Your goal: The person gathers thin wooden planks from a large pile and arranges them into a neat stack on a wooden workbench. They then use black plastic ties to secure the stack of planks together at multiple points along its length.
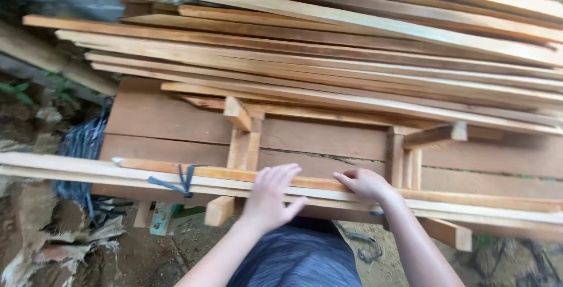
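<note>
Hands both on a bundle of thin wooden strips [352, 190] lying across the near edge of a wood stack, seen from the head camera. Left hand [271, 196] lies flat, palm down, on top of the strips, fingers straight and close together, thumb out to the side toward the right hand, nothing pinched. Right hand [366, 184] sits just beside it, apart from it, fingers curled down onto the top strip, fingertips touching the wood; can't tell if it actually grips the strip. Bundle runs left to right across the frame, tied near its left end with a dark blue strap [180, 182]. Behind and below the bundle, wide brown boards [176, 122] with short wood blocks [237, 114] on them. Above that, a pile of long pale planks [328, 58] fills the upper frame. Dirt ground [35, 228] lower left, with debris.
</note>
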